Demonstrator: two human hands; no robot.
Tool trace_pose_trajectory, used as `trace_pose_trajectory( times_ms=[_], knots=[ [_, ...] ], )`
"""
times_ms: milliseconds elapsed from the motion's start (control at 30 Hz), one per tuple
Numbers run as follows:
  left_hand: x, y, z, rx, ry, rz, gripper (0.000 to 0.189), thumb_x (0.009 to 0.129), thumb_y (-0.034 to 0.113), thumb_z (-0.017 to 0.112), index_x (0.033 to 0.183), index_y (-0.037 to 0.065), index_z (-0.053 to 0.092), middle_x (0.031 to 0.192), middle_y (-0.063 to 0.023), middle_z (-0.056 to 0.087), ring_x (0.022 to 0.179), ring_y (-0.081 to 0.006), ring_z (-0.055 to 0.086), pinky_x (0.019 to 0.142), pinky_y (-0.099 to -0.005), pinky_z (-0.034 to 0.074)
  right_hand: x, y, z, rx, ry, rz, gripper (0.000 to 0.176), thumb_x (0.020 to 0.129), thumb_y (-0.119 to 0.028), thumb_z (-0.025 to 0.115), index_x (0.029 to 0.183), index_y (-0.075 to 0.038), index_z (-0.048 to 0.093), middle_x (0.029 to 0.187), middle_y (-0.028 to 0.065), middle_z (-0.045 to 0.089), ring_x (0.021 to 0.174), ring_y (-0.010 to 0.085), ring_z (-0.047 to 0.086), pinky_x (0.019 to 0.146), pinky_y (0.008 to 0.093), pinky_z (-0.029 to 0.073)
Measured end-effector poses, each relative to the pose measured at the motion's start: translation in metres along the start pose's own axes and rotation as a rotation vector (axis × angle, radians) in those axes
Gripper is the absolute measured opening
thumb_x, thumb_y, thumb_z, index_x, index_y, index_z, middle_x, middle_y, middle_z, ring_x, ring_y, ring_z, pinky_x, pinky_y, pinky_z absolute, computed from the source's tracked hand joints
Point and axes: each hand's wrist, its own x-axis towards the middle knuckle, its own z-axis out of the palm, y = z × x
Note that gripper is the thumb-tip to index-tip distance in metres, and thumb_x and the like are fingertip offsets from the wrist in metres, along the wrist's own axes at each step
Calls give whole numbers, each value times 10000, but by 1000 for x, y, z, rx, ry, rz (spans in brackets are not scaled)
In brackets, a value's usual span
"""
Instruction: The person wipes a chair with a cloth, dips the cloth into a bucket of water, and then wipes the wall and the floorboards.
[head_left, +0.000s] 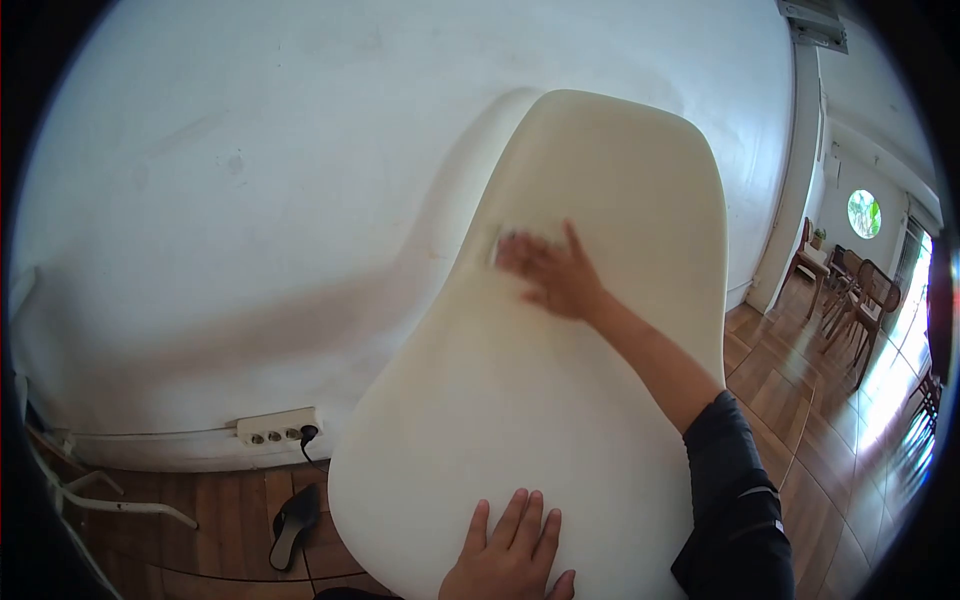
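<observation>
A cream-white moulded chair [640, 180] fills the middle, its tall back rising near the wall and its seat towards me. My right hand [560, 275], smeared by motion, reaches across from the right and lies against the left part of the backrest. At its fingertips shows the edge of a small pale cloth-like thing [494, 248], mostly hidden under the fingers. Flat on the front of the seat rests my left hand [510, 550], fingers spread and holding nothing.
A white wall [300, 150] stands behind and left of the chair. Low on it is a socket strip [278, 428] with one black plug. A black slipper [294, 528] and pale metal legs [130, 505] are at lower left. Wooden chairs [870, 300] stand at far right.
</observation>
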Motion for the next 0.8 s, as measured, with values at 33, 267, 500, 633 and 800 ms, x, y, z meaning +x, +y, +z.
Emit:
trace_pose_trajectory(
  times_ms=[33, 267, 500, 633, 800],
  knots=[
    [0, 0, -1, 0, -7, -2, 616, 826, 324, 515, 1285, -74, 416, 1365, -289, 348, 1308, -395, 293, 1070, -555, 187, 13, 15, -9, -92, 69, 151, 633, 856, -510, 484, 1419, -335, 253, 1503, -99, 192, 1377, 92, 172, 1059, 648, 75],
    [1, 0, -8, -39, -18, -10, 612, 815, 327, 529, 1260, -84, 437, 1339, -283, 376, 1309, -384, 291, 1068, -551, 195, 84, 127, -41, -357, 131, 729, 580, 920, -531, 309, 1437, -285, 221, 1515, -89, 156, 1387, 100, 143, 1039, 684, 96],
    [1, 0, -9, -35, -12, -3, 610, 813, 325, 531, 1256, -86, 439, 1334, -282, 383, 1305, -384, 297, 1064, -552, 207, 86, 84, -38, -201, 169, 563, 595, 912, -518, 353, 1431, -250, 242, 1511, -46, 174, 1389, 149, 154, 993, 743, 70],
    [1, -1, -3, -19, 17, 5, 606, 812, 317, 536, 1255, -85, 439, 1325, -284, 390, 1295, -389, 310, 1058, -557, 215, 53, 11, -9, -58, 99, 179, 603, 901, -511, 400, 1432, -279, 234, 1511, -55, 169, 1391, 136, 143, 1007, 728, 44],
    [2, -4, -4, -17, 33, 13, 602, 813, 321, 535, 1253, -79, 441, 1323, -282, 392, 1290, -390, 317, 1057, -561, 216, 62, 34, -11, -118, 100, -16, 601, 888, -520, 418, 1429, -340, 225, 1506, -90, 186, 1389, 92, 134, 1051, 667, -3]
  ],
)
